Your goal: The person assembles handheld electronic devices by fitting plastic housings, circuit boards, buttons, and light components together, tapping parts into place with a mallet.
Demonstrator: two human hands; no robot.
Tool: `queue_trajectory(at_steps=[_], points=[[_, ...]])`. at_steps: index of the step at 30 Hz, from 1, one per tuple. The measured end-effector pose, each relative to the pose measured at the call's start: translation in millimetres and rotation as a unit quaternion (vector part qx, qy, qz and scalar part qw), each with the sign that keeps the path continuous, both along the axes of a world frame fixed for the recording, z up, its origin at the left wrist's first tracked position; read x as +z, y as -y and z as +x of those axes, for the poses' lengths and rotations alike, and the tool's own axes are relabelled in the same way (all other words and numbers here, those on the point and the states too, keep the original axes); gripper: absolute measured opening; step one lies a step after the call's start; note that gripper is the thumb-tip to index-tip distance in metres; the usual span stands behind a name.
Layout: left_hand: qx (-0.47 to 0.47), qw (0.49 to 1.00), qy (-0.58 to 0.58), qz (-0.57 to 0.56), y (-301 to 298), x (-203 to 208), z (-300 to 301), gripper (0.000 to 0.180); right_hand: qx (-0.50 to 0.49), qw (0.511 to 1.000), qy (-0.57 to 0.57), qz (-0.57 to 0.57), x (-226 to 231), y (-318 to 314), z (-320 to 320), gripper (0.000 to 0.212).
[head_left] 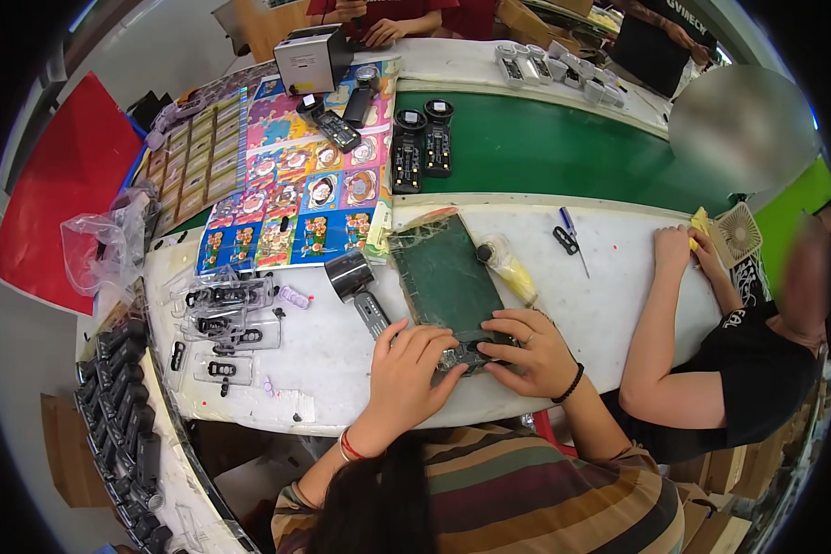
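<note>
Pressing small dark gadget [466, 351] onto green mat [443, 272]: left hand [411, 365] and right hand [526, 351] both curled, fingertips pinching it. Next probably needs steady aligned pressure.

White work table [619, 305] with a scuffed, marked top spans the near middle; beyond it a green conveyor belt [563, 148] runs left to right, bordered on the far side by a second white bench strip [471, 60]. Left: grey floor [28, 369] with a flat red sheet [65, 185] lying on it, brown cardboard box [65, 452] at near left. Far left, a tan wooden panel [272, 28] stands behind the bench; lighting bright and even, source not seen.
</note>
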State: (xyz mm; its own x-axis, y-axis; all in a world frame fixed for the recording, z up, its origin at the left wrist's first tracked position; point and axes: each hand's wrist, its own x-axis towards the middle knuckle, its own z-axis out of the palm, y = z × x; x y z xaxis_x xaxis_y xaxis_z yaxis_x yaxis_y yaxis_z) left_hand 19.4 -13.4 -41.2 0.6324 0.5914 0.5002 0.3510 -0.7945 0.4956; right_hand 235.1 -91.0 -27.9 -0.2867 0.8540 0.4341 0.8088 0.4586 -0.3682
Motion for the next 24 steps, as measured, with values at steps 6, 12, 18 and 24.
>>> queue_trajectory(at_steps=[6,12,18,24], points=[[-0.015,0.999,-0.02,0.033,2,2,-1,0.026,0.019,0.998,-0.063,-0.016,-9,-5,8,0.027],[-0.023,0.999,-0.03,0.036,1,2,1,0.023,0.001,0.997,-0.072,-0.003,-11,-2,4,0.027],[-0.015,0.998,-0.044,0.041,0,4,1,0.025,-0.006,0.999,-0.051,0.0,-7,-4,3,0.021],[-0.02,0.997,-0.06,0.052,-1,11,2,0.026,-0.01,0.998,-0.06,-0.023,-4,-5,1,0.022]])
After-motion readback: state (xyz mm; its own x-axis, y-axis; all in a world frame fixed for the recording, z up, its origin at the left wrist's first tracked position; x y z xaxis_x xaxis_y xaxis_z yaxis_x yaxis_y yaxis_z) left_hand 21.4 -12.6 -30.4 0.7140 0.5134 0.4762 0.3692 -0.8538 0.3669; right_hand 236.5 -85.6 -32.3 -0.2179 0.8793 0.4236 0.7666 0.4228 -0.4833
